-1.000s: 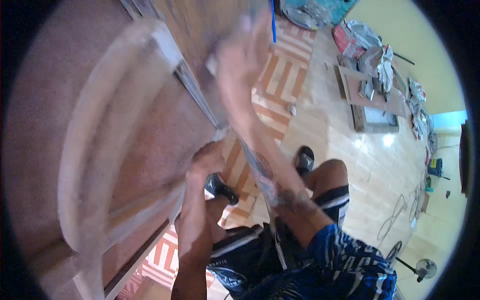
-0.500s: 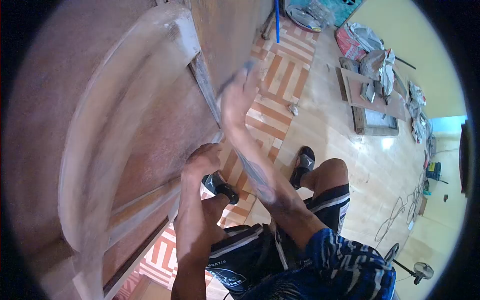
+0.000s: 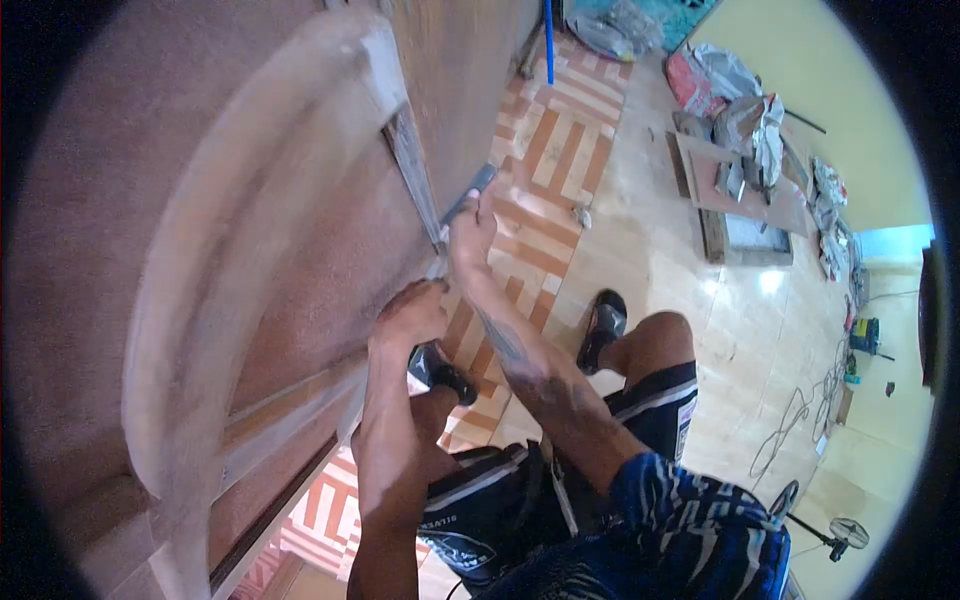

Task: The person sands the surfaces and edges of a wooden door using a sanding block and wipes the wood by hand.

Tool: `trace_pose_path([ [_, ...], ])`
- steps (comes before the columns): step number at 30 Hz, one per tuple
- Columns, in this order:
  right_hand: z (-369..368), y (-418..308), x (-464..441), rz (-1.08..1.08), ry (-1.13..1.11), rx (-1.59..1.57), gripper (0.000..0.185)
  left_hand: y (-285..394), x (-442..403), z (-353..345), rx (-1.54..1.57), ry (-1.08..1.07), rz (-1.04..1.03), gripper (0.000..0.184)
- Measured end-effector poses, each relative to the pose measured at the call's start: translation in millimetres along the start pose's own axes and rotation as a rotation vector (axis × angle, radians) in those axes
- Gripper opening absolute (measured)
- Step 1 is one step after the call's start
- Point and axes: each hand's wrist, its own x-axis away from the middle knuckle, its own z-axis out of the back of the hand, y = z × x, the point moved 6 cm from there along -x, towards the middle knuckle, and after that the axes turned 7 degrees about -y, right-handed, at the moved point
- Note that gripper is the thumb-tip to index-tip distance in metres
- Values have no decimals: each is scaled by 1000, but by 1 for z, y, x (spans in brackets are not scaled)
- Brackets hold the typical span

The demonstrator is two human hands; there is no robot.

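A curved, pale wooden moulding (image 3: 200, 260) arches over a reddish-brown panel (image 3: 320, 270) on the left. My left hand (image 3: 412, 315) is closed near the panel's lower right corner; what its fingers hold, if anything, is hidden. Just above it, my right hand (image 3: 470, 235) grips a flat grey block (image 3: 478, 185) against the edge of the brown wooden surface (image 3: 455, 80). A narrow wooden strip (image 3: 412, 165) runs down towards both hands.
Boards (image 3: 745, 185) with tools and a grey frame lie on the tiled floor (image 3: 670, 250) at the right. Crumpled bags (image 3: 715, 80) rest by the wall. A blue pole (image 3: 549, 45) stands at the top. A cable (image 3: 795, 425) and a small fan (image 3: 848, 533) are at the lower right.
My right hand has come down along the wooden edge, closer to my left hand, and the grey block shows more clearly. My left hand has stayed in nearly the same place.
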Motion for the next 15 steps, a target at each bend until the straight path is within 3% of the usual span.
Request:
trace_pose_path([
  [1, -2, -27, -12, 2, -40, -53, 51, -7, -2, -5, -18, 75, -26, 43],
  [2, -3, -88, -17, 208, -39, -147, 51, -7, -1, -1, -13, 54, -20, 44],
  [4, 2, -242, -24, 775, 29, 48, 54, 9, 3, 21, 26, -82, 16, 47],
  [5, 5, -298, -15, 1109, 107, 364, 58, 9, 4, 16, 41, -128, 27, 47],
  [7, 6, -341, -35, 905, -47, 19, 59, 0, -5, 3, 51, -114, 27, 49],
  [9, 4, -326, -35, 788, -124, 10, 61, -4, -10, -7, 45, -53, 15, 48],
  [11, 6, -238, -10, 777, -116, 296, 64, 5, -1, 4, 22, -20, 24, 48],
  [13, 5, -118, 17, 587, -188, 434, 64, 5, 5, 5, -1, -2, 21, 46],
  [15, 12, -65, 24, 383, -300, 328, 65, 4, 8, 6, -21, -56, 69, 43],
])
